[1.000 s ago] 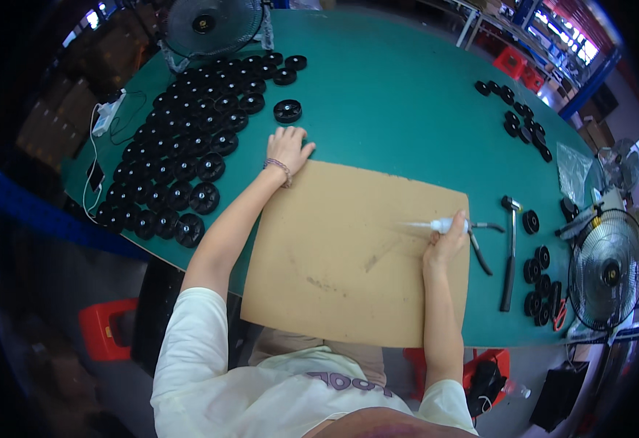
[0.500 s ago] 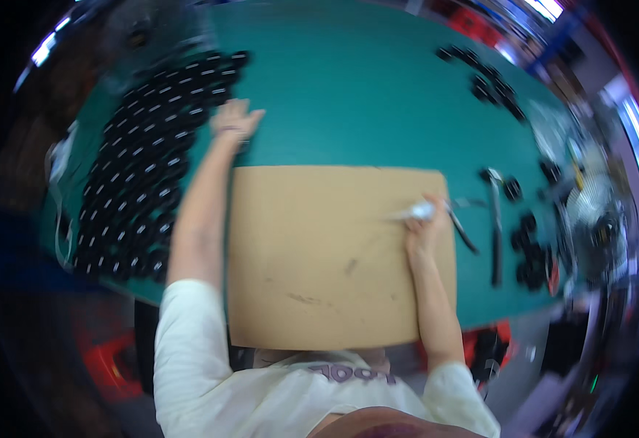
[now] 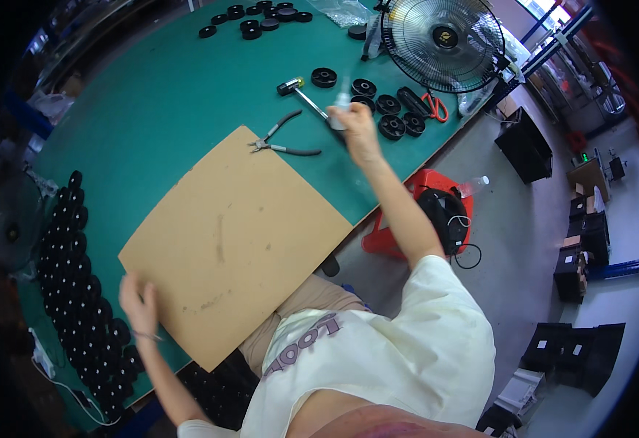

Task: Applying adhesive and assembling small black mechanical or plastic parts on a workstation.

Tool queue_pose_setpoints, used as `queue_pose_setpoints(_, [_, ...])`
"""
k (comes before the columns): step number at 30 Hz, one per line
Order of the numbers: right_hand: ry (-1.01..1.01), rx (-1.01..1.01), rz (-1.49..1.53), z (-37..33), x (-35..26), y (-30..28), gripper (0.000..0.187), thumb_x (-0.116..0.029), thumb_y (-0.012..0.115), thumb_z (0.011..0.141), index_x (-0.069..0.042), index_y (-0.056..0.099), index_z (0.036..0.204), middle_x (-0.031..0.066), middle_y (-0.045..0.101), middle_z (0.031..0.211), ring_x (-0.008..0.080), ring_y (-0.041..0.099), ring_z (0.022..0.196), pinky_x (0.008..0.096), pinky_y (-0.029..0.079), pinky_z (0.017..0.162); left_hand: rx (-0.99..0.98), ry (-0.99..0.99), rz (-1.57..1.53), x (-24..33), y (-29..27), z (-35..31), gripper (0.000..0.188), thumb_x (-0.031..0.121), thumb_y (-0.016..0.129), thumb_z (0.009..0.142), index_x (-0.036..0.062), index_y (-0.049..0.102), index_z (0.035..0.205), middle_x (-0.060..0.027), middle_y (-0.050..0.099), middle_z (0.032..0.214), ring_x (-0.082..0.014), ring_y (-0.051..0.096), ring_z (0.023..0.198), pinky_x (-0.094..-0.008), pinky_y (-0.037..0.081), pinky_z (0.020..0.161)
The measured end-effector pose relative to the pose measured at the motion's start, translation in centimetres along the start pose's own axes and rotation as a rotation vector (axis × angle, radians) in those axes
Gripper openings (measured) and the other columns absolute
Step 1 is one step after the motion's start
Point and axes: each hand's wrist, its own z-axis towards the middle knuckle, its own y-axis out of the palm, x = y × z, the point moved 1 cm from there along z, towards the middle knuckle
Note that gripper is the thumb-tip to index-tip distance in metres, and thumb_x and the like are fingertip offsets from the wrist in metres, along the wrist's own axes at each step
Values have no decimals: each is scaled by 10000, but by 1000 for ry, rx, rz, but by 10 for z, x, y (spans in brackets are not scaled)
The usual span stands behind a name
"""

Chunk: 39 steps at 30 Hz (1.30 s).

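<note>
A small white bottle with a narrow tip [image 3: 339,118], blurred by motion, is gripped in my right hand [image 3: 359,133]. That hand is above the right part of the green table, over the handle of a mallet [image 3: 309,103]. Cutting pliers [image 3: 262,144] with spread grey-and-black handles lie at the far corner of a brown cardboard sheet [image 3: 239,233]. At the cardboard's left edge is my left hand [image 3: 138,305], empty, thumb apart from the fingers. Beside it, rows of black round parts [image 3: 79,292] cover the table's left side.
Several black wheel-like parts [image 3: 389,104] and red-handled scissors [image 3: 436,107] lie near the right edge. A large fan [image 3: 443,38] stands behind them. More black discs [image 3: 268,24] sit at the far side. Beside the table is a red stool [image 3: 425,182] bearing a black bag.
The view has turned to the right. My right hand has carried the bottle off the cardboard towards the mallet. My left hand has come back from the black parts to the cardboard's left edge.
</note>
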Motion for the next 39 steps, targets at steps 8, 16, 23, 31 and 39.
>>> queue_pose_setpoints(8, [-394, 134, -851, -1, 32, -63, 338, -206, 600, 799, -7, 478, 1043, 137, 528, 953, 225, 551, 845, 323, 426, 754, 62, -277, 137, 115, 7, -114, 642, 200, 640, 685, 7, 367, 1233, -206, 401, 1221, -352, 352, 1146, -452, 225, 975])
queue_pose_setpoints(16, [-293, 34, -773, 3, 43, -118, 409, -226, 624, 808, 55, 424, 1029, 142, 531, 964, 196, 524, 877, 305, 430, 778, 158, -301, 115, 118, 13, -116, 654, 335, 647, 675, 33, 403, 1202, -152, 402, 1221, -298, 328, 1189, -487, 217, 982])
queue_pose_setpoints(23, [-529, 185, -620, -56, 2, -51, 293, -157, 544, 861, 65, 453, 1029, 153, 538, 963, 188, 531, 888, 290, 439, 809, 622, -448, -65, 72, -45, -169, 423, 172, 600, 750, 3, 474, 1117, -156, 490, 1126, -320, 448, 1066, -390, 357, 898])
queue_pose_setpoints(31, [-122, -764, -313, -198, 59, 238, 211, -138, 504, 867, 18, 518, 1009, 105, 505, 1101, 157, 486, 979, 276, 402, 829, 919, -872, 19, -82, -138, -274, 301, 91, 551, 766, 12, 532, 1055, -149, 522, 1038, -282, 517, 877, -344, 428, 762])
queue_pose_setpoints(39, [-138, -915, -262, -254, 99, 338, 178, -143, 526, 853, 13, 535, 938, 145, 425, 1188, 166, 480, 966, 286, 414, 797, 431, -1405, 375, -214, -183, -319, 608, 91, 464, 744, 270, 327, 1309, -141, 259, 1368, -349, 316, 1205, -471, 295, 962])
